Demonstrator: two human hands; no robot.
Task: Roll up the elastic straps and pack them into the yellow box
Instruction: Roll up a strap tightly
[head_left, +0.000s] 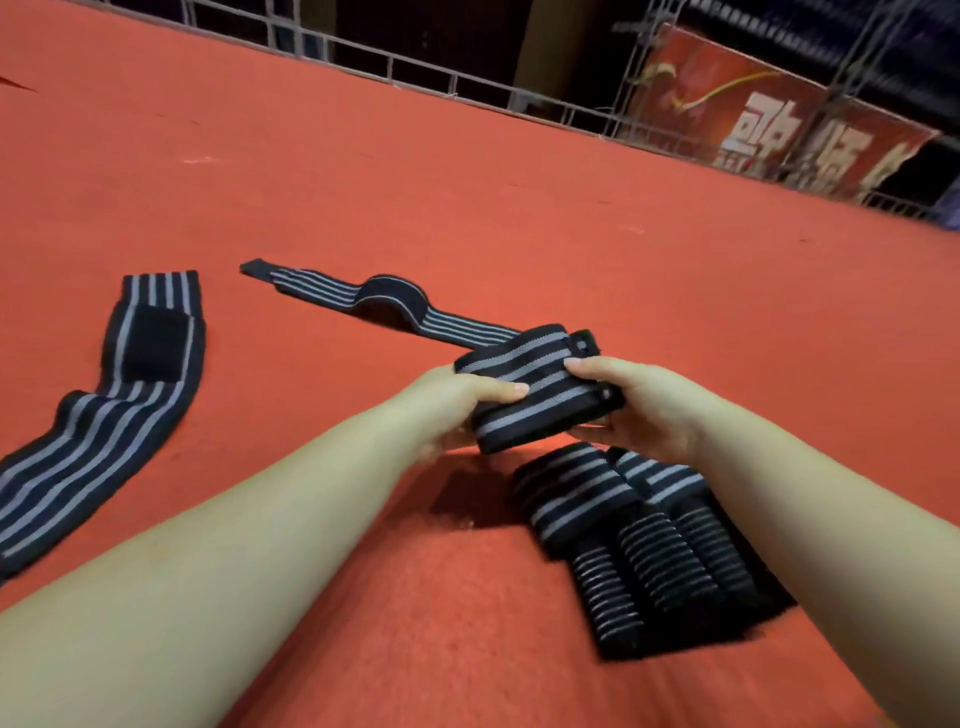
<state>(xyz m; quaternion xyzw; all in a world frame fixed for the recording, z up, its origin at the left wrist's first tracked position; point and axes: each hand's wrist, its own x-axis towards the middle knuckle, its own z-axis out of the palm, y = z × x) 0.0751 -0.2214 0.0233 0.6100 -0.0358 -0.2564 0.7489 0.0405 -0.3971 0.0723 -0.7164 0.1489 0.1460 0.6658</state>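
Note:
A black elastic strap with grey stripes, partly rolled (535, 387), is held above the red cloth between both hands. My left hand (457, 410) grips its left side with the thumb on top. My right hand (639, 405) grips its right end, fingers curled over the roll. The unrolled tail of the strap (363, 301) trails away up-left across the cloth. A second strap (104, 415) lies flat and unrolled at the left. Rolled straps (623, 535) lie side by side just below my right hand. No yellow box is in view.
A red cloth surface (467, 182) covers the whole work area. A metal wire grid fence (467, 88) runs along its far edge, with a red printed banner (779, 114) behind it at the upper right.

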